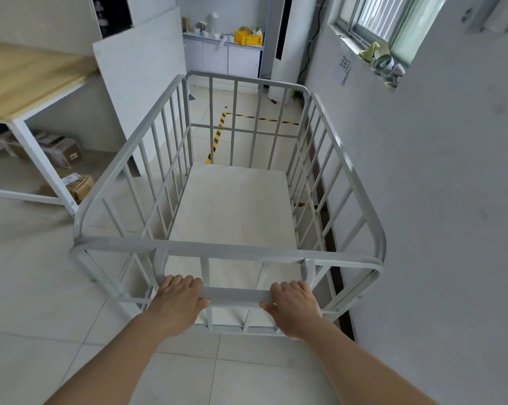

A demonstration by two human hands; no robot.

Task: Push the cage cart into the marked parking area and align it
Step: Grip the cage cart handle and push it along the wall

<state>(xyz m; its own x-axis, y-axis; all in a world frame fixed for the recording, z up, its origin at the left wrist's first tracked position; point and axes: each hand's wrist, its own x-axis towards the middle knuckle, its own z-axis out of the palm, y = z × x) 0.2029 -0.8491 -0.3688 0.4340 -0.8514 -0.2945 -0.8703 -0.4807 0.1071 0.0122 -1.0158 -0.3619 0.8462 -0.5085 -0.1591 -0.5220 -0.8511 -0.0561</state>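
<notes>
A grey metal cage cart (226, 249) with barred sides and a pale, empty floor panel stands right in front of me. My left hand (178, 302) and my right hand (293, 306) both grip the cart's handle bar (235, 296) at its near end. Yellow-and-black floor tape (217, 135) marks a parking area beyond the cart's far end, seen through the bars; it runs along the left and across the back toward the right wall. The cart's right side is close to that wall.
A wood-topped table with white legs (27, 133) stands on the left, cardboard boxes (62, 153) beneath it. A white board (141, 92) leans beside the cart's far left. Cabinets with a yellow crate (248, 38) are at the back. The white wall (437, 200) and a window sill are on the right.
</notes>
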